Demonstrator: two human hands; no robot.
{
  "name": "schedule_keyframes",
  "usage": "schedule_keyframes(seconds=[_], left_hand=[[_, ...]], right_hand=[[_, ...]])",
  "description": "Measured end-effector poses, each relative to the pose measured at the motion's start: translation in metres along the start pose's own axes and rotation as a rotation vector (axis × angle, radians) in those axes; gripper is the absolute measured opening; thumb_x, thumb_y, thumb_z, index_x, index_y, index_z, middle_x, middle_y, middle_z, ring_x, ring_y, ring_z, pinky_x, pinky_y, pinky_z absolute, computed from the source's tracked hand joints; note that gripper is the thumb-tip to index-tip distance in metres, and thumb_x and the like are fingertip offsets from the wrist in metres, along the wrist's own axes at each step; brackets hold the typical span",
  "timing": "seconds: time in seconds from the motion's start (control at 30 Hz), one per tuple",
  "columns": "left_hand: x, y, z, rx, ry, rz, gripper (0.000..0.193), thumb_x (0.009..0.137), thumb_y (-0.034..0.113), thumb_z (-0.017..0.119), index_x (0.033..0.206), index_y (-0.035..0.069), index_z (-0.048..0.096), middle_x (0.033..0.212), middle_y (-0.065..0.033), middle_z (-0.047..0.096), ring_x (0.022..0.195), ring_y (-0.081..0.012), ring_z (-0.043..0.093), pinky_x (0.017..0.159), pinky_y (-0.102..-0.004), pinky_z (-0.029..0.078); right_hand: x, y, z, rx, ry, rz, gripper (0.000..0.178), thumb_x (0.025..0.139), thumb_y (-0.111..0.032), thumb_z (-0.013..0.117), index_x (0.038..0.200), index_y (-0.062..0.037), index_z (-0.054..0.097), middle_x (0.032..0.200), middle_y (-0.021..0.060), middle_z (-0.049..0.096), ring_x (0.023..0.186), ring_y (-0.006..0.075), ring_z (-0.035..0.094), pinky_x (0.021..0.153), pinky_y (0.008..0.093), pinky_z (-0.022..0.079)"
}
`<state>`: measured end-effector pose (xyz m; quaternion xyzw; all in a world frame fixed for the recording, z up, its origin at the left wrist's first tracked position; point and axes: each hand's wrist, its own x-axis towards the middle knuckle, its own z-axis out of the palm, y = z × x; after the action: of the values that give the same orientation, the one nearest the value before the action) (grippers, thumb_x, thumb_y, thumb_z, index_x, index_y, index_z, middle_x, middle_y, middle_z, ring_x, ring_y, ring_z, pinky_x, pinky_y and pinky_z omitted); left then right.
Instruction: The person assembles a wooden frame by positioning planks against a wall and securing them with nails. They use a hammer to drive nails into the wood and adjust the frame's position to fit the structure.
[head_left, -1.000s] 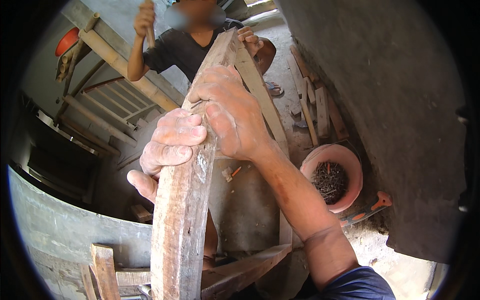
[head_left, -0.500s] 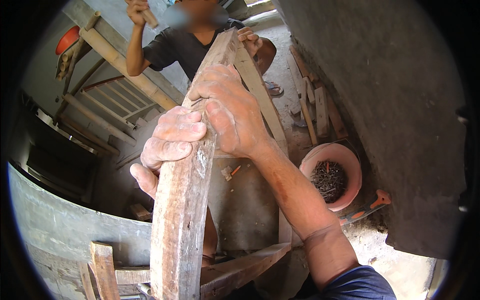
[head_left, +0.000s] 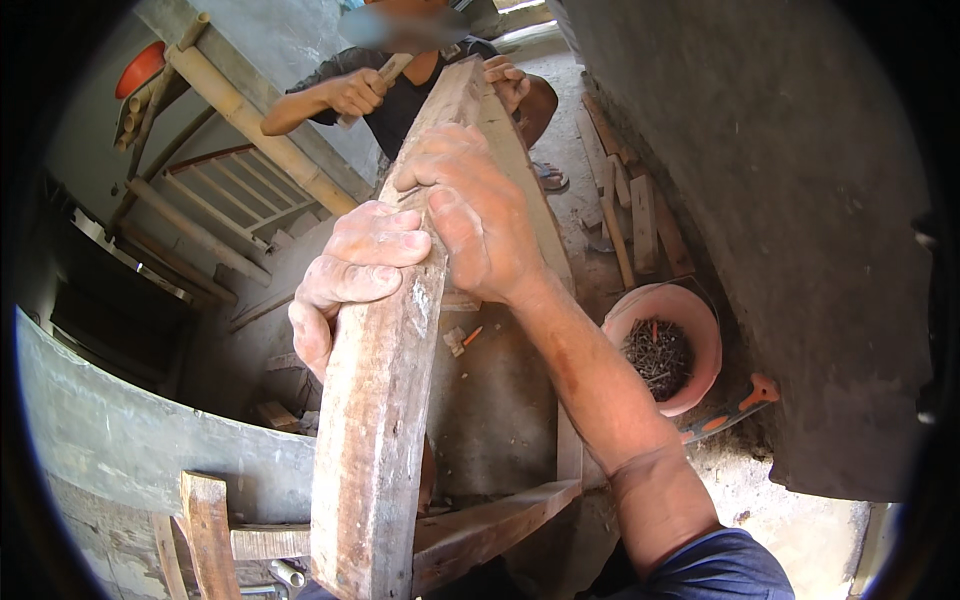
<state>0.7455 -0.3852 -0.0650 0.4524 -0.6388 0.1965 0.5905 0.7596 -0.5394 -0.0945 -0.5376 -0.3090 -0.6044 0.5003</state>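
A long, rough wooden beam (head_left: 375, 430), dusted with white, runs from below me up to the far end. My left hand (head_left: 355, 265) is wrapped around its left side, fingers curled over the top edge. Just beyond, my right hand (head_left: 470, 210) grips the beam from the right, its thumb along the side. Facing me, a person (head_left: 400, 120) in a dark shirt steadies the far end with one hand (head_left: 507, 82). That person's other hand (head_left: 358, 92) holds a short wooden piece (head_left: 394, 68) beside the beam.
A pink bucket (head_left: 708, 350) of nails stands at right, near an orange-and-black handled handsaw (head_left: 740, 408). Wood offcuts (head_left: 645, 225) lie along the dark wall. Bamboo poles (head_left: 250, 125) lean at left. A wooden frame member (head_left: 500, 530) crosses below the beam.
The other person's raised hand has come down toward the beam with the wooden piece. The beam's near end and my left hand have shifted slightly right; both my hands keep their grip.
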Motion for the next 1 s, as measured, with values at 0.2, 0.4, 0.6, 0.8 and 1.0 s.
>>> schedule_keyframes(seconds=[0.2, 0.4, 0.6, 0.8, 1.0], left_hand=[[0.000, 0.002, 0.000, 0.002, 0.014, 0.000, 0.061, 0.115, 0.040, 0.028, 0.113, 0.007, 0.078, 0.117, -0.0228, 0.078, 0.123, -0.0360, 0.069, 0.116, -0.0528, 0.038], [-0.001, 0.005, 0.003, -0.034, 0.028, -0.009, 0.058, 0.114, 0.039, 0.031, 0.113, 0.006, 0.078, 0.118, -0.0232, 0.078, 0.123, -0.0360, 0.068, 0.117, -0.0522, 0.037], [-0.001, 0.006, -0.002, -0.056, -0.001, -0.013, 0.055, 0.112, 0.039, 0.033, 0.113, 0.005, 0.077, 0.121, -0.0243, 0.077, 0.125, -0.0361, 0.066, 0.118, -0.0518, 0.036], [-0.001, 0.006, -0.007, -0.073, -0.042, -0.010, 0.055, 0.112, 0.039, 0.034, 0.114, 0.004, 0.076, 0.121, -0.0263, 0.076, 0.127, -0.0372, 0.064, 0.118, -0.0522, 0.035], [0.000, 0.005, -0.002, -0.129, 0.010, -0.034, 0.055, 0.110, 0.040, 0.035, 0.109, 0.002, 0.075, 0.120, -0.0274, 0.075, 0.126, -0.0394, 0.063, 0.117, -0.0525, 0.035]], right_hand=[[-0.001, -0.004, -0.001, -0.028, -0.058, 0.040, 0.027, 0.101, -0.018, 0.049, 0.104, 0.0006, 0.068, 0.107, 0.0192, 0.067, 0.109, 0.0422, 0.062, 0.109, 0.0525, 0.043], [-0.002, -0.004, 0.003, -0.010, -0.018, 0.024, 0.016, 0.095, -0.012, 0.056, 0.103, -0.0044, 0.068, 0.107, 0.0168, 0.067, 0.111, 0.0400, 0.061, 0.107, 0.0507, 0.043], [0.000, -0.008, 0.002, -0.024, -0.040, 0.011, 0.028, 0.102, -0.018, 0.047, 0.104, 0.0010, 0.068, 0.106, 0.0188, 0.067, 0.108, 0.0407, 0.062, 0.107, 0.0513, 0.043], [0.001, -0.012, 0.005, -0.003, -0.022, 0.030, 0.028, 0.103, -0.019, 0.047, 0.102, 0.0011, 0.067, 0.103, 0.0178, 0.066, 0.105, 0.0389, 0.062, 0.102, 0.0487, 0.047], [0.003, -0.019, 0.001, -0.034, -0.102, 0.113, 0.029, 0.102, -0.018, 0.046, 0.102, 0.0019, 0.067, 0.108, 0.0190, 0.067, 0.109, 0.0383, 0.063, 0.104, 0.0488, 0.047]])
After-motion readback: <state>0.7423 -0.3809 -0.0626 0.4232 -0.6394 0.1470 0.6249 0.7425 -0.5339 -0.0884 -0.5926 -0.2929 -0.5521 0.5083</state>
